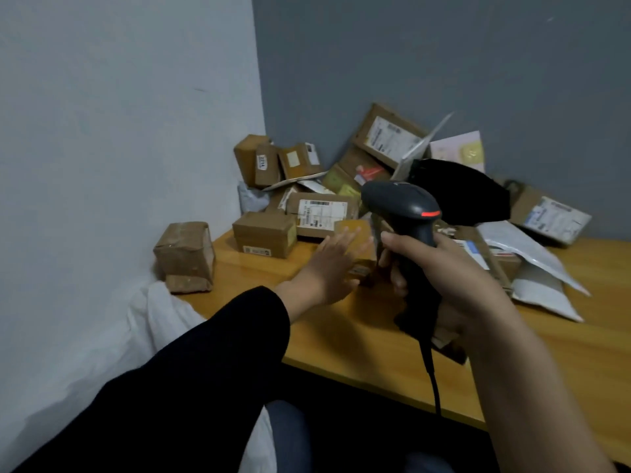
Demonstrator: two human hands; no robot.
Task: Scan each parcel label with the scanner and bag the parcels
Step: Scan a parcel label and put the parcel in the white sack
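Closest to the camera, a black left sleeve (191,380) lies stretched forward over the edge of a wooden table (358,336). A pile of cardboard parcels (321,213) and pale mailers fills the table's far corner against the wall. A white bag (150,322) hangs off the table's left end.

The right hand (454,278) holds a dark corded scanner (406,213) upright, fingers wrapped round its grip, its head pointing away toward the pile.

Just left of the scanner, a small brown parcel (362,264) stands at the pile's near edge, directly ahead of the left hand (333,268), which is the nearer hand. Its fingers (345,235) are straight and spread, holding nothing. Blur hides whether they touch the parcel. The parcel's label seems to sit low on its near side.
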